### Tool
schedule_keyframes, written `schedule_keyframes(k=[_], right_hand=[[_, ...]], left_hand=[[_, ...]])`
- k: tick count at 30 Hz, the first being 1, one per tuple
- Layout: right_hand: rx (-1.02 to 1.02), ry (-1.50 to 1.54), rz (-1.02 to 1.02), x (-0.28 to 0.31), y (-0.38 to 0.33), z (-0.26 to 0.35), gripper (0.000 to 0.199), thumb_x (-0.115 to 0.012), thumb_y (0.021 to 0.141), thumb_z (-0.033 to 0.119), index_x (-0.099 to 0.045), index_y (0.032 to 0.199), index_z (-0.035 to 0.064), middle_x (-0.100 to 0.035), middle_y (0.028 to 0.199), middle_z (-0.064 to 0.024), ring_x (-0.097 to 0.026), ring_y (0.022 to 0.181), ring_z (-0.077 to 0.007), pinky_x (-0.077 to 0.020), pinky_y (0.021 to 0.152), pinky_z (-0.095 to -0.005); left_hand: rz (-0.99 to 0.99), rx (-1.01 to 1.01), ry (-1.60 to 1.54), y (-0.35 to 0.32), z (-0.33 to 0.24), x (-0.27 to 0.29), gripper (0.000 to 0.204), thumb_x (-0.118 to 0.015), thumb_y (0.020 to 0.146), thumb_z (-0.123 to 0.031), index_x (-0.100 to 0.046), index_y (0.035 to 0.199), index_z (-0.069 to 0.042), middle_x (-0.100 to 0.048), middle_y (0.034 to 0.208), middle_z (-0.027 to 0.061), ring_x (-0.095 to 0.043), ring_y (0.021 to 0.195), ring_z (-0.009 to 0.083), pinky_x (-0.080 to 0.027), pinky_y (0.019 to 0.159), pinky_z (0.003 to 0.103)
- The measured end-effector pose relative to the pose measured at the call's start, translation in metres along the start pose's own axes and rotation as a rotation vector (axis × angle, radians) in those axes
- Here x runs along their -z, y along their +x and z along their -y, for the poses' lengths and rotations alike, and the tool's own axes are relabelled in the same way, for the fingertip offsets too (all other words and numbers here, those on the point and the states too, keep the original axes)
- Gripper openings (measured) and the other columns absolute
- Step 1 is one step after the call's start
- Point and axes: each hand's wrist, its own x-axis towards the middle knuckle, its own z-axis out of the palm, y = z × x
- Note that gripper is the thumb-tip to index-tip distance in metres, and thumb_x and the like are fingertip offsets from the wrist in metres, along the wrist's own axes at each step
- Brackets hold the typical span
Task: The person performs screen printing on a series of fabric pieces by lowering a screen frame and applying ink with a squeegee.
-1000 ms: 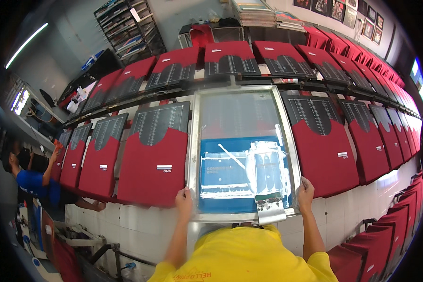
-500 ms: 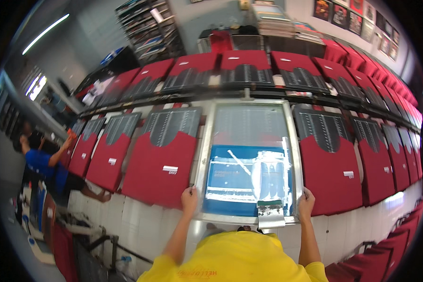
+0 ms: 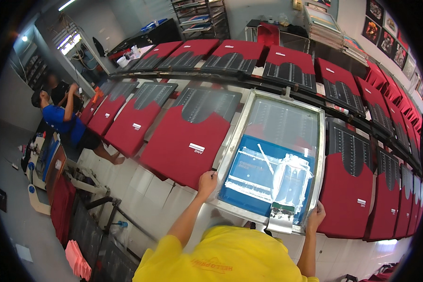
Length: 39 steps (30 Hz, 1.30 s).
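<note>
Shifted rightward in view, silver-metal-framed rectangular blue screen (image 3: 269,160) is edge-clamped by left hand (image 3: 207,184) and right hand (image 3: 315,218), apart, seemingly for balance.

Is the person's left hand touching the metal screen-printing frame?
Touching. The head view shows the left hand gripping the screen-printing frame near its lower left corner.

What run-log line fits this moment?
Left hand: gripping blue rectangular metal-framed screen | Right hand: same | Silver metal squeegee: on near edge
</note>
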Motion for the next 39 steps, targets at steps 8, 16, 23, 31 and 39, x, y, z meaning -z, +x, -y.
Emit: schedule_keyframes(k=[8,16,23,31,39], right_hand=[[0.032,-0.054,-0.005,-0.005,-0.001,-0.010,0.038,-0.043,0.090,-0.004,-0.057,0.123,-0.0131,-0.065,0.119,-0.0252,-0.063,0.113,-0.0301,-0.0447,0.102,-0.0359],[0.430,-0.550,0.162,0.019,-0.035,0.051,0.045,-0.056,0.090,0.004,-0.052,0.134,-0.0057,-0.055,0.135,-0.0239,-0.052,0.126,-0.0376,-0.0385,0.108,-0.0401],[0.786,-0.886,0.847,0.032,-0.095,0.095,0.070,-0.079,0.065,0.014,-0.056,0.130,0.0080,-0.051,0.143,-0.0094,-0.046,0.129,-0.0322,-0.0399,0.105,-0.0473],[0.821,-0.795,0.709,-0.001,-0.065,0.124,0.051,-0.077,0.060,0.008,-0.061,0.109,0.0070,-0.063,0.118,-0.0090,-0.057,0.106,-0.0286,-0.0460,0.087,-0.0402],[0.850,-0.675,0.486,-0.033,-0.006,0.104,0.050,-0.076,0.063,0.005,-0.061,0.110,0.0076,-0.065,0.114,-0.0062,-0.057,0.099,-0.0291,-0.0451,0.086,-0.0417]], left_hand=[[-0.022,-0.014,0.065,-0.002,-0.004,0.000,0.027,-0.057,0.093,-0.022,-0.068,0.088,0.003,-0.066,0.087,0.0263,-0.063,0.086,0.0465,-0.049,0.075,0.051],[-0.159,-0.176,0.084,-0.023,-0.022,0.010,0.028,-0.054,0.096,-0.019,-0.066,0.103,0.006,-0.065,0.105,0.0224,-0.062,0.099,0.0392,-0.049,0.085,0.046],[0.673,-0.173,-0.482,-0.120,-0.072,0.030,0.031,-0.055,0.100,-0.026,-0.067,0.101,0.002,-0.065,0.089,0.0122,-0.063,0.080,0.0235,-0.050,0.074,0.034],[1.377,0.177,-0.608,-0.178,-0.067,-0.056,0.043,-0.038,0.107,-0.036,-0.057,0.128,-0.003,-0.065,0.091,0.0053,-0.055,0.065,0.0092,-0.042,0.053,0.022],[1.304,0.596,-0.823,-0.175,-0.080,-0.074,0.046,-0.033,0.109,-0.035,-0.059,0.119,0.002,-0.063,0.081,0.0058,-0.047,0.057,0.0073,-0.038,0.050,0.021]])
